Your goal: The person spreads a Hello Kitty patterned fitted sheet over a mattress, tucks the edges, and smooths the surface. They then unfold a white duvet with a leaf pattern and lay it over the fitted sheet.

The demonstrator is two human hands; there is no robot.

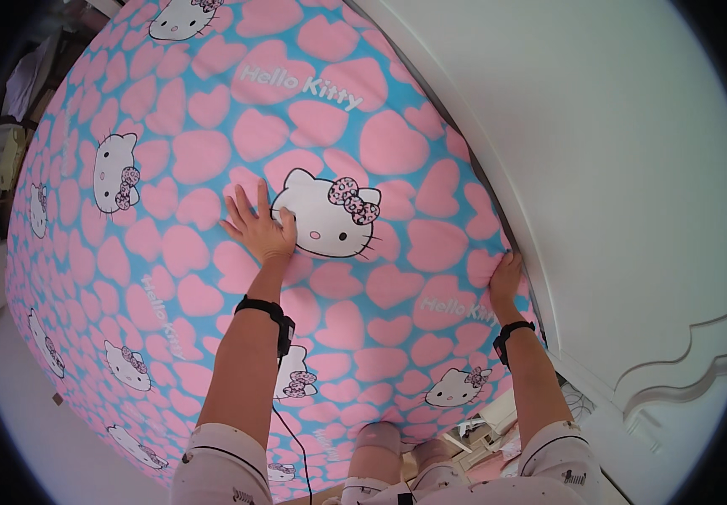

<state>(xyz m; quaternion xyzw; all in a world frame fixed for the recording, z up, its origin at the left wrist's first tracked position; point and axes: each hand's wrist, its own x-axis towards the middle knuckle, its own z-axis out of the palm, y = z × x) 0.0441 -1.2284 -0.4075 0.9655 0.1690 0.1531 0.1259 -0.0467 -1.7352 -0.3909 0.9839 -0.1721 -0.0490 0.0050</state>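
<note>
Soft, diffuse light covers the patterned bedsheet, fairly sharp mid-frame with only faint shadows. The white headboard looks greyer. Fisheye distortion bows straight edges; blackness rounds the corners.

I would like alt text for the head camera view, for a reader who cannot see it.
A left hand lies with fingers spread on a wide patterned sheet of pink hearts and white cartoon cats on blue. The right hand is at the sheet's edge, beside a white panel with curved moulding.
</note>
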